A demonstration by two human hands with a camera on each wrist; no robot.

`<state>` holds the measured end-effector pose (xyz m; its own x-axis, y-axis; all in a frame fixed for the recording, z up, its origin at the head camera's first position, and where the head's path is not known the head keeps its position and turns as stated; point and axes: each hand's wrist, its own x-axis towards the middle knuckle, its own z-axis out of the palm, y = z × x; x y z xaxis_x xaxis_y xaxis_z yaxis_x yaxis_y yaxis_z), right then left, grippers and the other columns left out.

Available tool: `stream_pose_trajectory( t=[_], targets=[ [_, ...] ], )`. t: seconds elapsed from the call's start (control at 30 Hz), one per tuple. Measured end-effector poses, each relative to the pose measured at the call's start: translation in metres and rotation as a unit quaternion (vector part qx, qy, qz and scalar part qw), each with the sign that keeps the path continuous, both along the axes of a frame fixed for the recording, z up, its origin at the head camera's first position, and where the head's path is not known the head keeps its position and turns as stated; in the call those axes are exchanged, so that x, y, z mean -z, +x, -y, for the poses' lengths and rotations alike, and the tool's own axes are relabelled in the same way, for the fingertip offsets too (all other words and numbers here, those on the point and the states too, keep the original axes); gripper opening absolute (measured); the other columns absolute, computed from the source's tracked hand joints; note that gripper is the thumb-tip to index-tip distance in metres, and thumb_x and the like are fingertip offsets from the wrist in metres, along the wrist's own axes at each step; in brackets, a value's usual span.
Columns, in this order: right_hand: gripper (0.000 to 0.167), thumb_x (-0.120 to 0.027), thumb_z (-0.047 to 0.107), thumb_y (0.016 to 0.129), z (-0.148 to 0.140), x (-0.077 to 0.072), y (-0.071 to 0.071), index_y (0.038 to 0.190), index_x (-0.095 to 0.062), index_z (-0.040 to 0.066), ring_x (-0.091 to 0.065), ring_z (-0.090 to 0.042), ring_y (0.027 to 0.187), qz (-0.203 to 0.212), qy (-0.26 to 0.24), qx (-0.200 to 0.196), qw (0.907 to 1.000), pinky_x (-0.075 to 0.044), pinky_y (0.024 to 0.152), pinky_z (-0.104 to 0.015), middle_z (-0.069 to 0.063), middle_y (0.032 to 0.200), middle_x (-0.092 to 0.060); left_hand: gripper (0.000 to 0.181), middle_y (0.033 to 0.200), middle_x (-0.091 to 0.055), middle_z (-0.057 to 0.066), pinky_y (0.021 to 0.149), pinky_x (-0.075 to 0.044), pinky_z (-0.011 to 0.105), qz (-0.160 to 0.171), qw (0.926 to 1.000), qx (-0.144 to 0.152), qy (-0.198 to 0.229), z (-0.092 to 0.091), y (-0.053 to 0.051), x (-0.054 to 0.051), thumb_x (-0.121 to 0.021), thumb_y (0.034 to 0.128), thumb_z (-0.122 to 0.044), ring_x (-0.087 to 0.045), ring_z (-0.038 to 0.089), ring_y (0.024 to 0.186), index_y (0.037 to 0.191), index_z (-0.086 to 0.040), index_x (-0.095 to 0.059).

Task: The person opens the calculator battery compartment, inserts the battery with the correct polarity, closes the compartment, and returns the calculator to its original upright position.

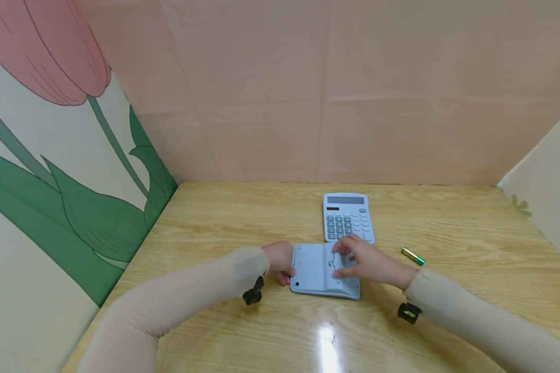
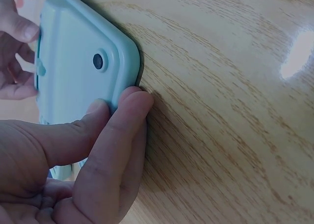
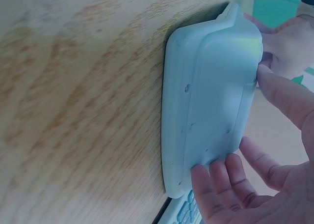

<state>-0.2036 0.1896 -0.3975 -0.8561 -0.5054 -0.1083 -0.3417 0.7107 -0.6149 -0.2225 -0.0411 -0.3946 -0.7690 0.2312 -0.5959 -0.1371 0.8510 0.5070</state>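
Observation:
A light-blue calculator [image 1: 310,269] lies face down, its back and battery cover [image 1: 343,263] upward. At its left edge my left hand [image 1: 280,259] pinches the rim, thumb [image 2: 95,116] on the back and fingers against the side. Over the raised part, my right hand [image 1: 366,261] holds the battery cover between thumb [image 3: 279,94] and fingers [image 3: 228,184], which span it end to end. The cover appears seated in the back. The palm partly hides it in the head view.
A second calculator [image 1: 345,215], face up with screen and keys showing, lies just beyond the first. A green and gold battery [image 1: 413,256] lies to the right of my right hand. The wooden table [image 1: 224,217] meets a pink back wall.

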Motion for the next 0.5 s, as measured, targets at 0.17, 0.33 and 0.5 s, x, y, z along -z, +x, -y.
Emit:
stream_pose_trajectory(
  t=[0.17, 0.33, 0.5],
  targets=[
    [0.049, -0.082, 0.037, 0.076, 0.0009, -0.0006, 0.0004, 0.11, -0.058, 0.011, -0.051, -0.02, 0.099, -0.004, 0.007, 0.001, 1.0, -0.052, 0.09, -0.041, -0.005, 0.106, -0.052, 0.013, 0.065, -0.069, 0.013, 0.052, -0.058, 0.024, 0.0, 1.0, 0.001, -0.003, -0.0004, 0.0006, -0.0012, -0.069, 0.0876, 0.0, -0.064, 0.017, 0.051, 0.077, 0.004, -0.063],
    [0.051, -0.082, 0.037, 0.077, 0.001, -0.0004, 0.0002, 0.112, -0.057, 0.01, -0.05, -0.021, 0.097, -0.005, 0.001, -0.004, 1.0, -0.052, 0.087, -0.04, -0.006, 0.105, -0.052, 0.014, 0.065, -0.07, 0.014, 0.052, -0.058, 0.023, -0.004, 0.9999, 0.008, -0.012, -0.0002, -0.0001, -0.0012, -0.069, 0.0881, -0.002, -0.065, 0.017, 0.052, 0.077, 0.003, -0.063],
    [0.053, -0.081, 0.031, 0.079, 0.0011, -0.0014, -0.0032, 0.117, -0.056, 0.004, -0.053, -0.02, 0.093, -0.017, 0.001, -0.003, 0.9998, -0.054, 0.082, -0.036, -0.007, 0.101, -0.056, 0.013, 0.065, -0.07, 0.013, 0.052, -0.058, 0.023, -0.004, 0.9999, 0.008, -0.008, -0.0002, -0.0004, -0.0007, -0.069, 0.0881, -0.002, -0.065, 0.017, 0.052, 0.077, 0.003, -0.063]
  ],
)
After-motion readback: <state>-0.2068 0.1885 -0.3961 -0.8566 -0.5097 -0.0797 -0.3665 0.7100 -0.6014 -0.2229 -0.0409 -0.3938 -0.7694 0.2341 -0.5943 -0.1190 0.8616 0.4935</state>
